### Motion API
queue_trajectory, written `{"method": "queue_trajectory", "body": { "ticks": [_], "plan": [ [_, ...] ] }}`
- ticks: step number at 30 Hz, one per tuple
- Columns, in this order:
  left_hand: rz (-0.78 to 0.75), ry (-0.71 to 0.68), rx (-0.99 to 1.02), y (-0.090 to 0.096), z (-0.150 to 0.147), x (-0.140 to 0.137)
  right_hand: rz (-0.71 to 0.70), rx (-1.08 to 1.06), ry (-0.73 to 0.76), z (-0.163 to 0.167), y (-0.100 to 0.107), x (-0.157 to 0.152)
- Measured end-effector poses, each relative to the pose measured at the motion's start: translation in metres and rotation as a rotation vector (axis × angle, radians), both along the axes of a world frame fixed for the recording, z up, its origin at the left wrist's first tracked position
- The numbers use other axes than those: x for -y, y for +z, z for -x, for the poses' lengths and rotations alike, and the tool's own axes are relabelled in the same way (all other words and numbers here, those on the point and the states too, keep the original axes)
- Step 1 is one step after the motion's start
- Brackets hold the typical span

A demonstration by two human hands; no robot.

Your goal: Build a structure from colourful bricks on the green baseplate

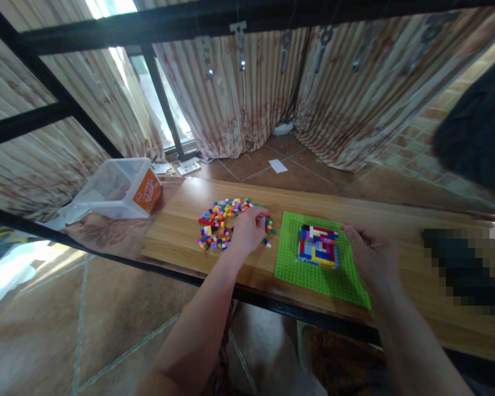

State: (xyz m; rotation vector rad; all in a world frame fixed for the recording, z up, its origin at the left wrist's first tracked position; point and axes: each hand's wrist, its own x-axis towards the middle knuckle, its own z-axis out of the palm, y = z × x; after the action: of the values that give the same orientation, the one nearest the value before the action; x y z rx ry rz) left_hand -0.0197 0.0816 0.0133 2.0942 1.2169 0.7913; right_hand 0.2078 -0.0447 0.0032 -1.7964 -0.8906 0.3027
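My left hand (249,228) is over the right side of a pile of small coloured toy bricks (214,223). Its fingers are bent together in a pinch, and whatever is between them is too small to make out. A bright green studded baseplate (289,269) lies flat on the table to the right of the pile. On it sits a roughly square, low build of multicoloured bricks (318,246). Above the baseplate's right edge is my right hand (371,253), fingers curled and thumb side toward the build. Its fingertips are partly hidden, so any held piece cannot be seen.
The long wooden table (177,225) has a dark front rail. A clear plastic bin (119,190) with an orange label stands beyond its left end. A dark pixelated object (462,269) lies at the right. Striped curtains (239,99) hang behind a black metal frame (148,33).
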Motion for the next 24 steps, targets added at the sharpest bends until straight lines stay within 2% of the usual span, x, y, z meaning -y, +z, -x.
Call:
{"method": "queue_trajectory", "body": {
  "ticks": [3, 9, 13, 15, 18, 20, 24],
  "plan": [
    [-0.063, 0.008, -0.127, 0.001, 0.009, -0.005, 0.067, -0.011, -0.037, 0.004, 0.005, 0.0],
    [-0.248, -0.191, -0.263, -0.009, -0.004, 0.009, 0.077, 0.046, -0.007, 0.009, 0.009, -0.001],
    [-0.281, -0.209, -0.392, -0.011, -0.013, 0.012, 0.09, 0.083, 0.009, 0.01, 0.01, 0.0],
    [-0.275, -0.212, -0.392, -0.009, -0.014, 0.011, 0.087, 0.082, 0.001, 0.01, 0.01, 0.0],
    [-0.226, -0.191, -0.255, -0.005, -0.014, 0.012, 0.041, 0.098, -0.015, 0.011, 0.009, 0.0],
    [-0.126, -0.193, -0.087, -0.001, -0.017, 0.016, -0.018, 0.124, 0.008, 0.014, 0.009, 0.001],
    [0.168, -0.28, 0.258, 0.0, -0.029, 0.029, -0.046, 0.066, 0.211, 0.029, 0.011, 0.002]
  ]
}}
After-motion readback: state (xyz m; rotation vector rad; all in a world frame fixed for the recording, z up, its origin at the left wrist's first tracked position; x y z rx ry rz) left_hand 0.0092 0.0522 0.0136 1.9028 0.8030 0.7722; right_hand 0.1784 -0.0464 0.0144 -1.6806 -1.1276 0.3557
